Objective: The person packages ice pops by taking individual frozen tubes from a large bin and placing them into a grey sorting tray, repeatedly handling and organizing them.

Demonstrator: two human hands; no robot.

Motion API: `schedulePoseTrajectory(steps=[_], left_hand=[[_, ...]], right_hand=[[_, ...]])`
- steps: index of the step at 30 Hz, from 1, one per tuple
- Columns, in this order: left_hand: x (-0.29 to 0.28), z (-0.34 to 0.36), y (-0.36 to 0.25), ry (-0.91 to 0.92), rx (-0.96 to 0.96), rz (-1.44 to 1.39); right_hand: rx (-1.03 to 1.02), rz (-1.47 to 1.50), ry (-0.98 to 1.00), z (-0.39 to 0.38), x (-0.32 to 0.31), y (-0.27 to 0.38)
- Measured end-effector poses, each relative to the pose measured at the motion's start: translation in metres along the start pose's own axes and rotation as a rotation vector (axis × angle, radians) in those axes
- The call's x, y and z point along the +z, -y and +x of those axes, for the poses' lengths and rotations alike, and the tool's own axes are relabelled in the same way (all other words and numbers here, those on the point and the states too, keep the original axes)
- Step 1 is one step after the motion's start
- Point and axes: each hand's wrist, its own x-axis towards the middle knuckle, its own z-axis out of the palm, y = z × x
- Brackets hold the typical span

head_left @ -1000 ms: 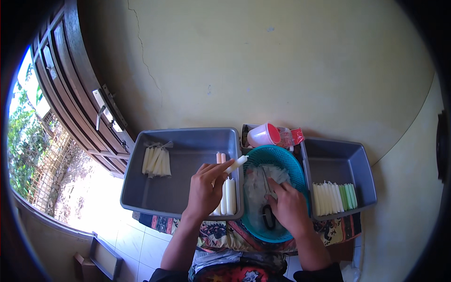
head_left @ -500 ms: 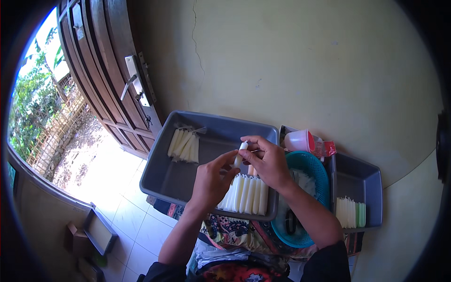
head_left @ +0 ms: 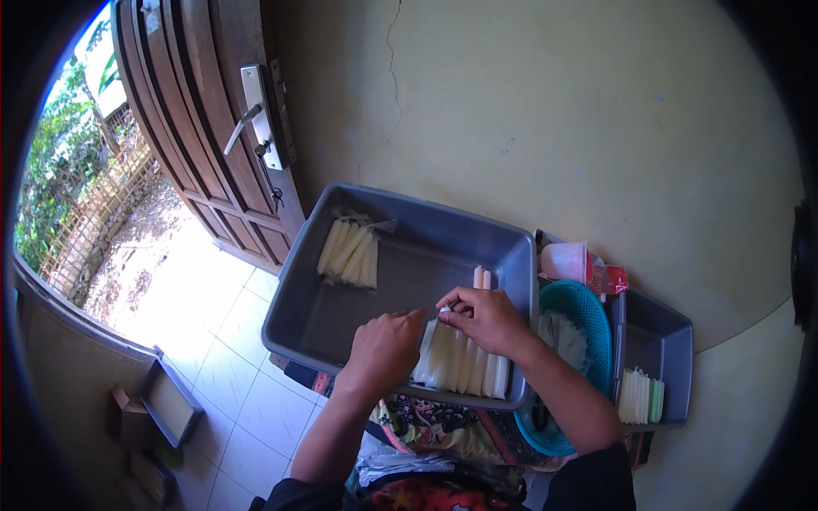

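My right hand (head_left: 487, 319) pinches the white top end of a slim plastic tube (head_left: 442, 347) filled with something milky, like an ice pop. Close on its left, my left hand (head_left: 381, 349) is closed, fingertips near that top end; what they grip is too small to make out. Under both hands, a row of similar white-filled tubes (head_left: 477, 373) lies in the near right corner of a large grey tub (head_left: 400, 199). Two pinkish tubes (head_left: 483, 278) lie just beyond my right hand. Another bundle of cream tubes (head_left: 349, 254) rests in the tub's far left part.
Right of the tub stands a turquoise basket (head_left: 603, 341) with clear plastic in it. A pink cup (head_left: 566, 261) sits behind it. Farther right, a second grey tub (head_left: 673, 341) holds cream and green tubes (head_left: 641, 396). An open wooden door (head_left: 200, 102) stands at the left.
Both hands have lowered toward the row with the tube. My left fingers have shifted from its body to near its top. The view has shifted slightly.
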Motion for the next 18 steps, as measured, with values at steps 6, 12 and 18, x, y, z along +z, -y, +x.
schedulePoseTrajectory(steps=[6,12,18], left_hand=[[0.007,0.003,0.005,0.143,0.017,0.088],[0.009,0.004,0.007,0.166,-0.015,0.111],[0.008,0.006,0.005,0.258,-0.074,0.197]], right_hand=[[-0.102,-0.055,0.003,0.002,0.0,0.001],[-0.16,-0.196,0.094,0.005,0.003,-0.008],[-0.208,-0.185,0.137,0.002,0.005,-0.011]])
